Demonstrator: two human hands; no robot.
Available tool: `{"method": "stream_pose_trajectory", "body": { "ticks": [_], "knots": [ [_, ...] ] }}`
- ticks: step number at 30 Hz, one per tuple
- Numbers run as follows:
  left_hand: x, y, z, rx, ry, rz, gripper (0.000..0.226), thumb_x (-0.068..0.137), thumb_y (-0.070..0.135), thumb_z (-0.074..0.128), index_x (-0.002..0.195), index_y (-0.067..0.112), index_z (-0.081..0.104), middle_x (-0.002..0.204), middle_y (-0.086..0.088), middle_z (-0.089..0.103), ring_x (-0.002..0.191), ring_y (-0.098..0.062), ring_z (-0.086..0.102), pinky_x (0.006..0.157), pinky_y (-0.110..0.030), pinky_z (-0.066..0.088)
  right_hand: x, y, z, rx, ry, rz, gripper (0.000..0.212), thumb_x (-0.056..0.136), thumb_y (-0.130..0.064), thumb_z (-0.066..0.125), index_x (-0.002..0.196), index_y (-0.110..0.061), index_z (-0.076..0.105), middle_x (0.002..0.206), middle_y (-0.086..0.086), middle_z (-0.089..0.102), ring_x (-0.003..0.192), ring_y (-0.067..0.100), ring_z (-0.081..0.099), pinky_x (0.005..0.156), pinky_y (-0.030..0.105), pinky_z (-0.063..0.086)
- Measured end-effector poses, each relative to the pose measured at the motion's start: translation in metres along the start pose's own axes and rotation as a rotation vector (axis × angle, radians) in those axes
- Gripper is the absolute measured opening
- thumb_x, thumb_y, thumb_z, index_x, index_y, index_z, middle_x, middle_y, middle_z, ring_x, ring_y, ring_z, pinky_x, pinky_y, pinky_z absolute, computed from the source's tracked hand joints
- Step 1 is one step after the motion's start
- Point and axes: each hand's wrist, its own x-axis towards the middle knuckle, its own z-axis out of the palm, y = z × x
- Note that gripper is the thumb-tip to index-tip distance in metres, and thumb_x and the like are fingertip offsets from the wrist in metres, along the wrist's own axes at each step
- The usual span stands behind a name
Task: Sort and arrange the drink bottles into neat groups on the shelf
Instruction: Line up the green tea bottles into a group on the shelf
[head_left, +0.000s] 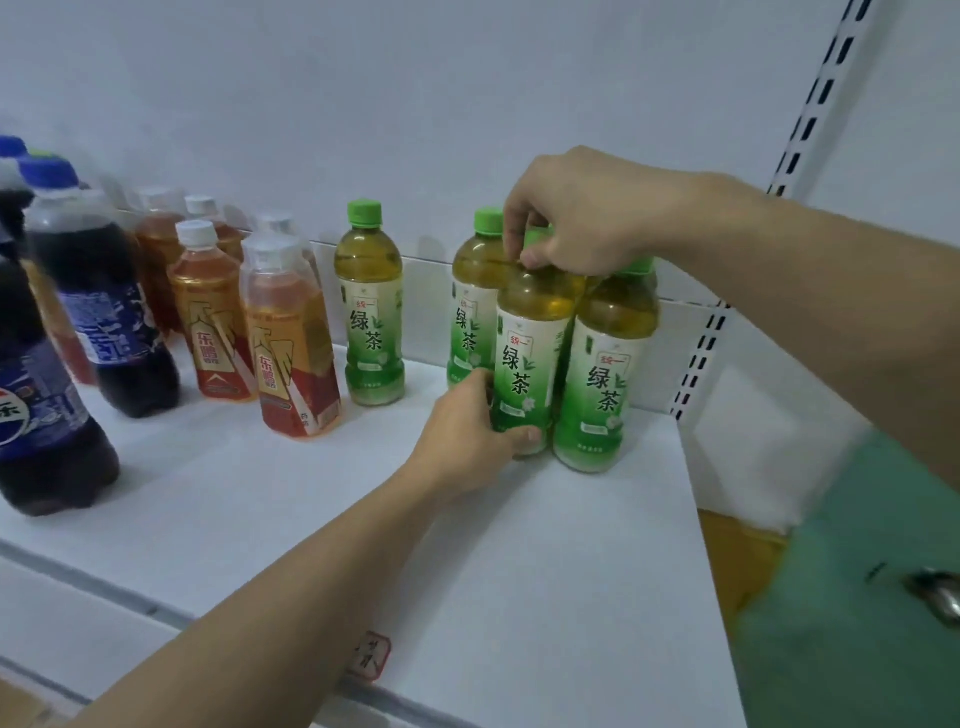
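On the white shelf (519, 545) several green tea bottles stand at the right. My right hand (587, 218) grips the cap of the front green tea bottle (530, 358) from above. My left hand (467, 431) holds the same bottle low on its left side, near the base. A second green tea bottle (602, 374) stands touching it on the right, and a third (470, 317) stands just behind. One green tea bottle (371, 312) stands alone further left.
Several orange drink bottles (291, 338) with clear caps stand left of the lone green tea. Dark cola bottles (104, 301) with blue caps fill the far left. A slotted shelf upright (706, 332) bounds the right end. A green surface (857, 597) lies below right.
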Motion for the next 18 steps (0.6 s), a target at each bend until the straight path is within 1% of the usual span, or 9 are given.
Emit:
{"method": "stream_pose_trajectory", "body": {
  "ticks": [4,6,8,10,11,12,14,16,18],
  "knots": [
    [0.006,-0.007,0.005,-0.045,0.041,0.007,0.071,0.072,0.037,0.091,0.132,0.024,0.055,0.124,0.009,0.068,0.108,-0.013,0.067,0.099,-0.039,0.056,-0.003,0.011,0.004,0.034,0.062,-0.022,0.018,0.092,-0.031,0.072,0.109,-0.033,0.069,0.114,-0.004,0.061,0.103,0.020,0.057,0.080,0.030,0.043],
    [0.006,-0.014,0.006,-0.052,0.051,0.030,0.069,0.073,0.042,0.089,0.132,0.025,0.058,0.118,0.012,0.069,0.104,-0.010,0.067,0.096,-0.039,0.057,-0.011,0.021,0.010,0.101,0.175,-0.020,0.029,0.091,-0.036,0.071,0.120,-0.034,0.063,0.115,-0.006,0.063,0.102,0.017,0.059,0.083,0.031,0.046],
    [0.006,-0.019,0.007,-0.044,0.060,0.063,0.066,0.076,0.047,0.085,0.132,0.026,0.059,0.117,0.014,0.070,0.105,-0.008,0.066,0.096,-0.039,0.057,-0.027,0.034,0.026,0.265,0.490,0.015,0.033,0.092,-0.036,0.067,0.124,-0.031,0.059,0.114,-0.004,0.062,0.096,0.014,0.059,0.083,0.027,0.049],
    [0.008,-0.021,0.008,-0.036,0.063,0.094,0.064,0.078,0.046,0.083,0.134,0.026,0.059,0.122,0.015,0.070,0.111,-0.006,0.065,0.100,-0.039,0.055,-0.050,0.042,0.056,0.513,0.880,0.090,0.029,0.090,-0.025,0.065,0.118,-0.022,0.058,0.108,0.000,0.061,0.089,0.015,0.060,0.074,0.022,0.049],
    [0.009,-0.022,0.008,-0.037,0.059,0.100,0.063,0.079,0.044,0.083,0.134,0.026,0.059,0.124,0.015,0.069,0.113,-0.005,0.064,0.102,-0.039,0.054,-0.062,0.043,0.076,0.658,1.006,0.145,0.028,0.089,-0.018,0.064,0.115,-0.019,0.056,0.104,0.002,0.061,0.086,0.016,0.060,0.070,0.022,0.049],
    [0.009,-0.023,0.009,-0.040,0.051,0.105,0.062,0.080,0.044,0.083,0.135,0.027,0.059,0.125,0.015,0.069,0.115,-0.005,0.064,0.104,-0.039,0.053,-0.073,0.043,0.099,0.810,1.063,0.197,0.030,0.087,-0.014,0.065,0.114,-0.017,0.053,0.103,0.003,0.059,0.086,0.016,0.059,0.069,0.023,0.048],
    [0.010,-0.022,0.010,-0.038,0.042,0.118,0.063,0.080,0.045,0.082,0.136,0.029,0.058,0.126,0.017,0.069,0.116,-0.005,0.064,0.104,-0.039,0.053,-0.092,0.038,0.148,1.074,0.999,0.284,0.045,0.082,-0.016,0.068,0.122,-0.016,0.047,0.110,0.002,0.057,0.093,0.015,0.058,0.072,0.023,0.048],
    [0.011,-0.021,0.010,-0.028,0.045,0.126,0.063,0.080,0.043,0.082,0.136,0.030,0.056,0.126,0.017,0.068,0.115,-0.005,0.063,0.102,-0.039,0.054,-0.106,0.034,0.184,1.229,0.776,0.366,0.063,0.078,-0.021,0.074,0.132,-0.022,0.042,0.119,-0.001,0.058,0.105,0.014,0.061,0.079,0.022,0.051],
    [0.011,-0.022,0.010,-0.027,0.053,0.125,0.063,0.081,0.042,0.083,0.136,0.031,0.056,0.125,0.017,0.069,0.114,-0.005,0.064,0.101,-0.039,0.054,-0.108,0.036,0.200,1.333,0.539,0.424,0.074,0.075,-0.017,0.083,0.136,-0.027,0.042,0.120,-0.001,0.065,0.109,0.012,0.065,0.088,0.027,0.057]
  ]
}}
